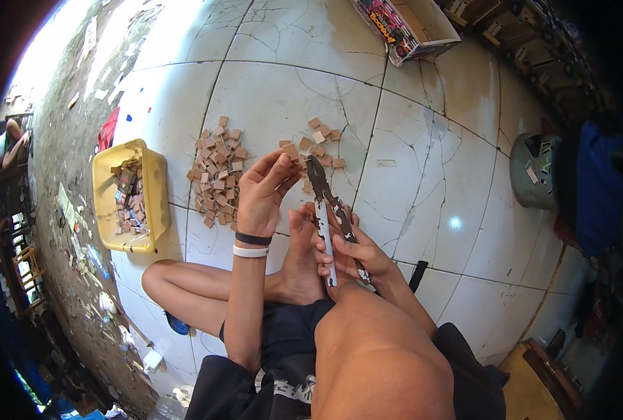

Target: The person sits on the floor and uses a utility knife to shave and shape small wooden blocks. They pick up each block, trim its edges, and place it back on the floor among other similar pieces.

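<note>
While the left hand (266, 183) pinches a wooden block (290, 151), seemingly by its edge to leave the right side accessible, the right hand (357, 250) grips the pliers (320, 183) by the handles, tips beside the block, a larger block pile (217, 175) left of the pinch.

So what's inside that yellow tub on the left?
The yellow tub holds a heap of small brown pieces, with some darker items among them. Whatever lies beneath the heap is covered.
</note>
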The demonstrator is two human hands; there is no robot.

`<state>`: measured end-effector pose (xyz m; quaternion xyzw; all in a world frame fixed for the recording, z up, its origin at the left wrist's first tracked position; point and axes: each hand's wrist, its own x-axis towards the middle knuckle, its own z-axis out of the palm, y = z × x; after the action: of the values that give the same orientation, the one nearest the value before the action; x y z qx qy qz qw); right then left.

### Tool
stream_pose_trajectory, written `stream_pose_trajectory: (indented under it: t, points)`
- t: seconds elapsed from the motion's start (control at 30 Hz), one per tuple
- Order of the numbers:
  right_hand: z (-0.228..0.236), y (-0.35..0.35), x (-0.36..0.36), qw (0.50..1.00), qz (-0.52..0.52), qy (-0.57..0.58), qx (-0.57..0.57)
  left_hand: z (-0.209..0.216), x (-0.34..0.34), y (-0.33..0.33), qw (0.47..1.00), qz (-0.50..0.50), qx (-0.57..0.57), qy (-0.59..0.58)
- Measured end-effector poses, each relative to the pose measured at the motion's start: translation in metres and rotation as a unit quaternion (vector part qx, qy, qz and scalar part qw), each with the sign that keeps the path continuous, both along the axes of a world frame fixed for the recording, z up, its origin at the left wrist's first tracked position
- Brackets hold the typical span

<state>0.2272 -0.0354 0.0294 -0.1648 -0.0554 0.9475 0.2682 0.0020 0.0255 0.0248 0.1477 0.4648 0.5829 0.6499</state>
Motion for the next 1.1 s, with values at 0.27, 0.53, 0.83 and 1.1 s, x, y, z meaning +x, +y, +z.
stream_pose_trajectory:
  t: [0.27, 0.53, 0.83, 1.1]
  points:
    - [-0.001, 0.009, 0.006, 0.959, 0.044, -0.266, 0.089, -0.005, -0.014, 0.002, 1.0, -0.014, 0.018, -0.006]
    - [0.014, 0.012, 0.009, 0.981, 0.023, -0.192, 0.024, 0.001, 0.003, -0.004, 0.992, -0.057, 0.045, 0.104]
    - [0.022, 0.016, 0.008, 0.984, 0.042, -0.162, 0.059, 0.001, 0.008, -0.003, 0.989, -0.056, 0.069, 0.115]
    - [0.021, 0.014, 0.008, 0.982, 0.04, -0.177, 0.059, 0.001, 0.004, -0.002, 0.985, -0.077, 0.074, 0.139]
